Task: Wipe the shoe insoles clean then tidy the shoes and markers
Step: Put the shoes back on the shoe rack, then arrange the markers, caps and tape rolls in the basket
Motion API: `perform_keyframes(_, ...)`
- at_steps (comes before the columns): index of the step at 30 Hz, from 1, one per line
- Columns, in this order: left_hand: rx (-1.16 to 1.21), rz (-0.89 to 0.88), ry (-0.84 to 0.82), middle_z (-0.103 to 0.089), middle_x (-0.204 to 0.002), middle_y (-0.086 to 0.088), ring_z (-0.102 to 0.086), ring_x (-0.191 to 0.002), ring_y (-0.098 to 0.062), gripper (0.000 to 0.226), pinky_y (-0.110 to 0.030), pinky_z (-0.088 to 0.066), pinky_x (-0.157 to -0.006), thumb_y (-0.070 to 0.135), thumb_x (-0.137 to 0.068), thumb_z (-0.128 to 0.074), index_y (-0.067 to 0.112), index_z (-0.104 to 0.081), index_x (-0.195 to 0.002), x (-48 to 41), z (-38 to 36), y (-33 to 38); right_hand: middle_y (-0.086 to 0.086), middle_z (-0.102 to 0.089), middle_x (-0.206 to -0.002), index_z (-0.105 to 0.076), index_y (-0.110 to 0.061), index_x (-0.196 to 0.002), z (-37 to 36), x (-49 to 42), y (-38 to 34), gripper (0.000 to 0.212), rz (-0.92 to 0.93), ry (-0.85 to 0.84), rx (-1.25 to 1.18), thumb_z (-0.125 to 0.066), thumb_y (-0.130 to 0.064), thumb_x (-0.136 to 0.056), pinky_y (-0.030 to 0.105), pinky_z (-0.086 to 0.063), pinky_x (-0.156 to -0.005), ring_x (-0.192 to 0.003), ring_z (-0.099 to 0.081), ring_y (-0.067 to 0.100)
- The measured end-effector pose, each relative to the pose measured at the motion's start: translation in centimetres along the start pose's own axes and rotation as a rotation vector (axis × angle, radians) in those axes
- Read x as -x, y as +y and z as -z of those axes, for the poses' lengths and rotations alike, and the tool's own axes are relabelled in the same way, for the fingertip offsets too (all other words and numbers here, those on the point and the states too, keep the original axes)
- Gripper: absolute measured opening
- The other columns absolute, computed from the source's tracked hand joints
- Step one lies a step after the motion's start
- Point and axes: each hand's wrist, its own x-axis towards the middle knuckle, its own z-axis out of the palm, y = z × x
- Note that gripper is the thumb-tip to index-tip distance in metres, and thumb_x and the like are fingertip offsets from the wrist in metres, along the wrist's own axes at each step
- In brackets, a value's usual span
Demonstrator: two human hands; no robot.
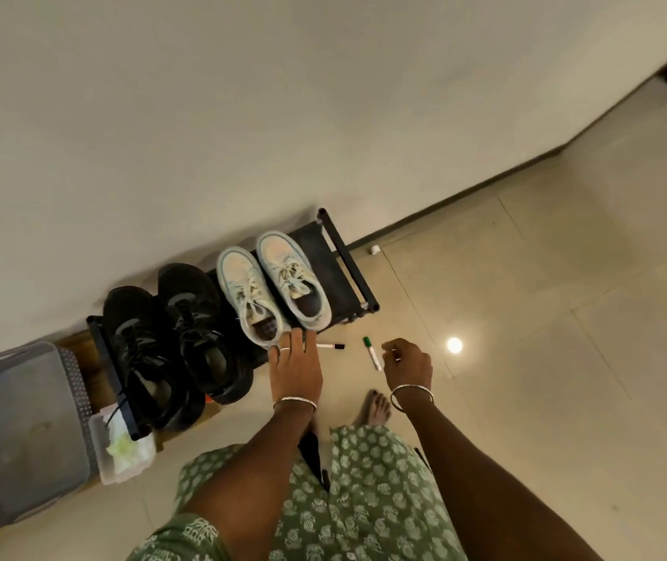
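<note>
Green-capped marker (371, 353) lies on the floor tile at frame centre, long axis running up-down, just left of the right hand (408, 362) (fingers loosely curled, empty); left hand (295, 364), fingers spread, rests by the white sneakers (273, 287)

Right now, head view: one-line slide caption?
Left hand at pale laced sneakers on black rack; right hand near green-capped marker on floor.

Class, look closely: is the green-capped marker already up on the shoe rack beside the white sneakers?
No. The green-capped marker lies on the floor tiles in front of the shoe rack, near the right hand.
</note>
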Motion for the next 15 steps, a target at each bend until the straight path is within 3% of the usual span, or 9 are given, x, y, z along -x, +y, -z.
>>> perform_keyframes(6,-0.011,-0.097,-0.116,-0.06,-0.109,-0.006,-0.059,-0.094,-0.027,0.032,-0.039,-0.044,-0.077,0.013,-0.08,-0.06,0.018,-0.061,-0.112,1.2,-0.8,7.4,0.008,-0.075,-0.093,-0.076,-0.019,-0.095,4.0,0.3,9.7,0.021,-0.231,-0.048,-0.001,-0.06,-0.009,-0.086,0.032,-0.051,-0.078,-0.09,-0.068,0.031)
perform_keyframes(11,0.038,-0.073,-0.26,-0.055,-0.123,-0.002,-0.056,-0.112,-0.024,0.037,-0.037,-0.044,-0.088,0.02,-0.087,-0.05,0.022,-0.055,-0.123,1.4,-2.5,12.4,0.01,-0.075,-0.094,-0.076,-0.023,-0.092,5.6,-1.1,15.1,0.023,-0.319,-0.051,-0.006,-0.059,-0.009,-0.085,0.034,-0.051,-0.079,-0.092,-0.067,0.033)
perform_keyframes(15,0.062,-0.063,-0.285,-0.054,-0.13,-0.002,-0.055,-0.115,-0.023,0.039,-0.037,-0.041,-0.092,0.021,-0.089,-0.044,0.023,-0.053,-0.127,0.2,-5.1,14.3,0.01,-0.075,-0.094,-0.077,-0.021,-0.094,4.7,-3.4,17.3,0.023,-0.327,-0.069,-0.024,-0.06,-0.008,-0.085,0.034,-0.052,-0.081,-0.093,-0.067,0.033)
